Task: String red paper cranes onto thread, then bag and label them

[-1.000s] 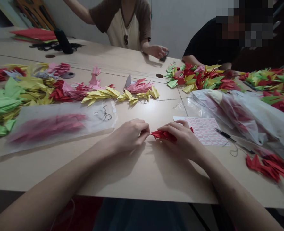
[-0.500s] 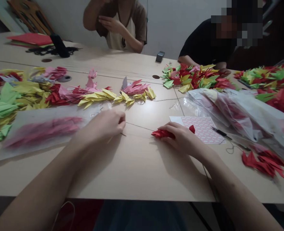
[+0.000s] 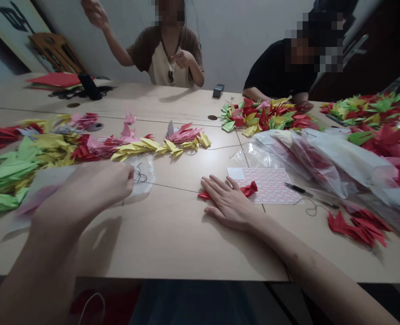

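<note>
A pale wooden counter (image 3: 173,243) is seen against a grey wall (image 3: 227,36), with two seated people (image 3: 168,58) beyond it. Plastic bags (image 3: 315,162) are heaped at the right; one label sheet (image 3: 264,185) lies nearer. A red origami crane (image 3: 249,188) is covered by the right hand's (image 3: 229,201) widely spread fingers (image 3: 216,184), just left of that sheet. The left hand's (image 3: 98,185) fingers (image 3: 127,178) are curled, and whether anything is held cannot be told.

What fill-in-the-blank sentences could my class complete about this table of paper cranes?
The right hand rests against a ____ paper crane.
The sheet of labels has outlines printed in ____.
Beside the person in the brown top, another person wears ____.

Missing words: red; pink; black.
</note>
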`<state>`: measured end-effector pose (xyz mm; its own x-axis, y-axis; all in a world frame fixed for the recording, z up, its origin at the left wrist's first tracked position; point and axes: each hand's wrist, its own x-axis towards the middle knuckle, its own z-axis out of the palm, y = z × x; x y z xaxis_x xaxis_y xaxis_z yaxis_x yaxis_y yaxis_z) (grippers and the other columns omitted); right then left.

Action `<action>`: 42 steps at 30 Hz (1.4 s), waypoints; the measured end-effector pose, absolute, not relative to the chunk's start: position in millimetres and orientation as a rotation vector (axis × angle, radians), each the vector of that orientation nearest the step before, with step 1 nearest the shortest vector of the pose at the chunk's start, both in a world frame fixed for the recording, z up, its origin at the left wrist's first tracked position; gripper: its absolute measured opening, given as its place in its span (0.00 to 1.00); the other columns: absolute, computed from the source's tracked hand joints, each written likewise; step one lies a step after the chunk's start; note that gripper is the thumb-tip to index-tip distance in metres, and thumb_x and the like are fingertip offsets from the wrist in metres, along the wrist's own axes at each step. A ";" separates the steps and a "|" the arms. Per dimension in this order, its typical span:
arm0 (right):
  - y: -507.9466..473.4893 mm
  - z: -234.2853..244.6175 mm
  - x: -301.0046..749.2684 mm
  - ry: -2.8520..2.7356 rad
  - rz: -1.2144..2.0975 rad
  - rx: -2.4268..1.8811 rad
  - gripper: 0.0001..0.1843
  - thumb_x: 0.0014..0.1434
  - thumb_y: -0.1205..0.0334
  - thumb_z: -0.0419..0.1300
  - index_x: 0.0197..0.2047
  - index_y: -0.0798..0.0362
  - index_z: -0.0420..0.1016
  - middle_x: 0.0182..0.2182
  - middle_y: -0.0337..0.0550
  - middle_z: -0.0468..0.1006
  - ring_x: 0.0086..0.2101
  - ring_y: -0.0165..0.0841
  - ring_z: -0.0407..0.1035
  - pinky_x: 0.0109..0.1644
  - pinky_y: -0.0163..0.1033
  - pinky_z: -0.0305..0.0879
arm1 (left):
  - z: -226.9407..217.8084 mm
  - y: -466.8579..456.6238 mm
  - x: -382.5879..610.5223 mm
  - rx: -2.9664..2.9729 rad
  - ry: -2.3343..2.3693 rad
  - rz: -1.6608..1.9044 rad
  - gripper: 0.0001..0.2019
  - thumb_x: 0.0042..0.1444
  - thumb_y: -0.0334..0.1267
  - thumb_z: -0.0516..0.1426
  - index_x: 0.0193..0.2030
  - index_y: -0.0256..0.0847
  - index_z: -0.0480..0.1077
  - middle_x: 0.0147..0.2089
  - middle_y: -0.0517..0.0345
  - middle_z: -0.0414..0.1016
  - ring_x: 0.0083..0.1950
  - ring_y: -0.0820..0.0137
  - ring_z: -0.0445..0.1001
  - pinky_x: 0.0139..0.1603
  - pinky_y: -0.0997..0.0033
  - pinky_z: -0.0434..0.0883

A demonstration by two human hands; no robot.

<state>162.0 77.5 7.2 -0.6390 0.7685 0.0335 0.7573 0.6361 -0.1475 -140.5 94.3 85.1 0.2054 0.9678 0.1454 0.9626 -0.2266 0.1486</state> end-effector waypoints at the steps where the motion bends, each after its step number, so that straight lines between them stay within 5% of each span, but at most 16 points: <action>1: 77.0 6.0 161.2 -2.759 0.176 -1.287 0.35 0.65 0.45 0.44 0.68 0.55 0.47 0.66 0.51 0.52 0.65 0.47 0.45 0.65 0.62 0.44 | 90.9 87.8 -124.6 2.497 2.130 0.134 0.08 0.50 0.33 0.51 0.25 0.39 0.70 0.24 0.49 0.70 0.32 0.55 0.72 0.35 0.55 0.66; 4: 77.1 1.7 160.1 -2.746 0.172 -1.289 0.35 0.65 0.45 0.43 0.68 0.56 0.47 0.67 0.51 0.50 0.65 0.46 0.45 0.66 0.63 0.40 | 84.1 69.0 -64.1 2.750 1.999 0.260 0.16 0.57 0.33 0.46 0.46 0.29 0.69 0.47 0.34 0.72 0.50 0.48 0.70 0.48 0.48 0.67; 7: 77.1 -0.5 158.5 -2.718 0.159 -1.291 0.32 0.65 0.52 0.43 0.69 0.57 0.45 0.67 0.51 0.49 0.66 0.44 0.44 0.66 0.64 0.35 | 48.2 61.0 -12.3 2.737 1.451 0.479 0.23 0.58 0.37 0.47 0.59 0.29 0.60 0.59 0.38 0.66 0.60 0.56 0.65 0.62 0.54 0.61; 10: 72.0 8.1 158.8 -2.662 0.170 -1.272 0.35 0.63 0.56 0.44 0.70 0.58 0.39 0.68 0.51 0.45 0.67 0.45 0.39 0.65 0.66 0.33 | 21.5 64.3 5.9 2.641 1.382 0.585 0.26 0.57 0.34 0.46 0.64 0.28 0.53 0.65 0.38 0.58 0.68 0.59 0.55 0.68 0.53 0.53; 15: 62.0 40.4 189.3 -2.389 0.147 -1.181 0.40 0.60 0.51 0.50 0.70 0.55 0.39 0.68 0.54 0.44 0.67 0.45 0.39 0.65 0.63 0.41 | 35.4 67.6 -12.0 2.548 1.397 0.853 0.27 0.60 0.36 0.44 0.65 0.28 0.49 0.68 0.37 0.53 0.70 0.61 0.49 0.69 0.54 0.51; 17: 68.7 45.1 212.3 -2.209 0.179 -1.185 0.33 0.63 0.53 0.47 0.69 0.55 0.47 0.67 0.53 0.52 0.65 0.40 0.46 0.65 0.55 0.49 | 43.4 68.5 -13.4 2.559 1.378 0.830 0.26 0.61 0.37 0.44 0.65 0.30 0.50 0.68 0.39 0.53 0.71 0.62 0.48 0.70 0.54 0.49; 21: 91.2 32.7 245.1 -2.067 0.156 -1.387 0.26 0.64 0.58 0.44 0.59 0.62 0.66 0.57 0.60 0.69 0.58 0.45 0.62 0.60 0.56 0.59 | 38.3 76.6 9.1 2.578 1.422 0.570 0.26 0.62 0.39 0.45 0.65 0.28 0.51 0.68 0.35 0.52 0.71 0.57 0.47 0.69 0.49 0.47; 25: 90.9 17.9 245.3 -2.184 0.167 -1.334 0.18 0.61 0.58 0.52 0.49 0.53 0.76 0.44 0.51 0.80 0.44 0.41 0.75 0.47 0.47 0.71 | 23.5 84.1 30.6 2.613 1.351 0.493 0.19 0.61 0.38 0.49 0.56 0.29 0.64 0.56 0.35 0.70 0.61 0.54 0.65 0.65 0.44 0.52; 29: 74.7 9.8 236.4 -2.217 0.131 -1.276 0.17 0.56 0.67 0.55 0.49 0.51 0.76 0.43 0.48 0.80 0.43 0.39 0.75 0.49 0.47 0.69 | 17.5 82.9 24.4 2.627 1.248 0.495 0.13 0.60 0.33 0.50 0.48 0.35 0.69 0.48 0.45 0.75 0.50 0.60 0.73 0.60 0.50 0.62; 36: 37.6 3.2 228.0 -2.229 0.167 -1.205 0.09 0.58 0.70 0.55 0.38 0.53 0.76 0.34 0.46 0.77 0.38 0.36 0.72 0.42 0.42 0.71 | 13.0 70.5 8.7 2.603 1.054 0.516 0.08 0.55 0.32 0.54 0.42 0.38 0.68 0.46 0.51 0.74 0.49 0.65 0.72 0.52 0.65 0.69; 42: 5.9 0.3 219.5 -2.196 0.192 -1.189 0.10 0.60 0.70 0.53 0.41 0.52 0.73 0.35 0.47 0.74 0.39 0.37 0.69 0.42 0.45 0.70 | 8.9 50.9 8.2 2.600 0.920 0.431 0.21 0.58 0.36 0.52 0.58 0.35 0.58 0.60 0.43 0.66 0.62 0.62 0.64 0.63 0.59 0.62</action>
